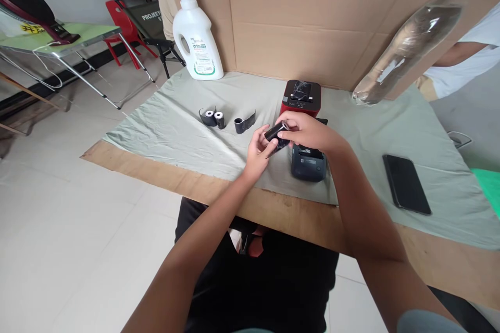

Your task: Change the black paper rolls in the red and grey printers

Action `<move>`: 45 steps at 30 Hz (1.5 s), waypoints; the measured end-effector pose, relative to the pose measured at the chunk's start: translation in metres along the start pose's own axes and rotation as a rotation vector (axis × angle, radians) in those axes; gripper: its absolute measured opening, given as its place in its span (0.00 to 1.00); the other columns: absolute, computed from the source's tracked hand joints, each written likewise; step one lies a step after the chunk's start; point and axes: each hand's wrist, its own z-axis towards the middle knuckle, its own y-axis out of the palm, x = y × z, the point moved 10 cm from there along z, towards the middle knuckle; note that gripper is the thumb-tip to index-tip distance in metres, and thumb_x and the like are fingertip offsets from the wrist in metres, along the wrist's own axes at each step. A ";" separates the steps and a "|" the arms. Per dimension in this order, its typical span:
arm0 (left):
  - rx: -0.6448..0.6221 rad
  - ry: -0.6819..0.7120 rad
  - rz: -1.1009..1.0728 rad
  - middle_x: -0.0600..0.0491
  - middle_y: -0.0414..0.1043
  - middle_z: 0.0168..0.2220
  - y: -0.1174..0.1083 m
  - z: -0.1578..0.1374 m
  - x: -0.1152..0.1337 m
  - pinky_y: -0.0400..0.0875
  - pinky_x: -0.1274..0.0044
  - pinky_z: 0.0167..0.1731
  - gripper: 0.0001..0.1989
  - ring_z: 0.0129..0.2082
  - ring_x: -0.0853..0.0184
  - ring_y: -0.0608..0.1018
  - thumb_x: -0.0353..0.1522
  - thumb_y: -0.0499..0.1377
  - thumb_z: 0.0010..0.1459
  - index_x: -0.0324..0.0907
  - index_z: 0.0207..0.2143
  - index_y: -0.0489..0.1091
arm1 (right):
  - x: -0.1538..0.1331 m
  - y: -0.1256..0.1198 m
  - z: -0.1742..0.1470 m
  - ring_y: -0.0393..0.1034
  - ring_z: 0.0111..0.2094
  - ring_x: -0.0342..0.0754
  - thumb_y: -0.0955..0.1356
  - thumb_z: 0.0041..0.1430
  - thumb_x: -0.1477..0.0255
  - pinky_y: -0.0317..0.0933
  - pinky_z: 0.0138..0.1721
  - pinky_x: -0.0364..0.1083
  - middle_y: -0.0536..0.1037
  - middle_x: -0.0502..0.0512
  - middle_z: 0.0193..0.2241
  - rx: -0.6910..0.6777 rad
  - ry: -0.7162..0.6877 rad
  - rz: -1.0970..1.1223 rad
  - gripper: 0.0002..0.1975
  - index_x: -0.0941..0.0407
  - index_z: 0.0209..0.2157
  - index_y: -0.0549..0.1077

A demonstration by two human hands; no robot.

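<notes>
Both my hands meet over the table and grip one small black roll (276,132). My left hand (258,154) holds it from below, with a loose black strip hanging by the fingers. My right hand (308,132) pinches its upper end. Just under my right hand sits a dark grey small printer (308,164). A red printer (300,96) stands right behind it. To the left on the cloth lie two more black rolls (214,117) and a third roll (244,123) with its black wrap curling open.
A pale green cloth (175,130) covers a wooden board (297,213). A white detergent bottle (196,36) stands at the back left before a cardboard wall (312,15). A black phone (406,183) lies at right. A clear plastic bottle (414,36) leans overhead. Another person's arm (459,54) is behind.
</notes>
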 end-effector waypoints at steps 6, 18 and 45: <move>0.017 -0.023 -0.033 0.52 0.78 0.43 -0.004 0.000 0.001 0.78 0.76 0.38 0.28 0.39 0.68 0.80 0.50 0.73 0.53 0.46 0.50 0.74 | 0.004 -0.003 0.001 0.71 0.26 0.44 0.70 0.60 0.73 0.62 0.31 0.45 0.78 0.49 0.31 0.031 0.020 0.004 0.09 0.54 0.43 0.72; 0.023 -0.048 -0.040 0.49 0.75 0.52 -0.008 0.000 -0.004 0.81 0.75 0.43 0.30 0.42 0.68 0.81 0.50 0.73 0.52 0.47 0.52 0.74 | 0.000 -0.009 0.002 0.77 0.34 0.49 0.71 0.56 0.78 0.71 0.38 0.47 0.82 0.53 0.35 0.097 -0.002 0.038 0.14 0.54 0.46 0.77; -0.186 0.426 0.588 0.45 0.73 0.55 0.016 -0.019 0.039 0.72 0.63 0.54 0.40 0.56 0.54 0.75 0.47 0.71 0.55 0.49 0.66 0.62 | 0.024 -0.021 0.001 0.76 0.36 0.49 0.69 0.53 0.83 0.65 0.39 0.45 0.85 0.56 0.39 0.120 0.150 -0.229 0.21 0.56 0.49 0.77</move>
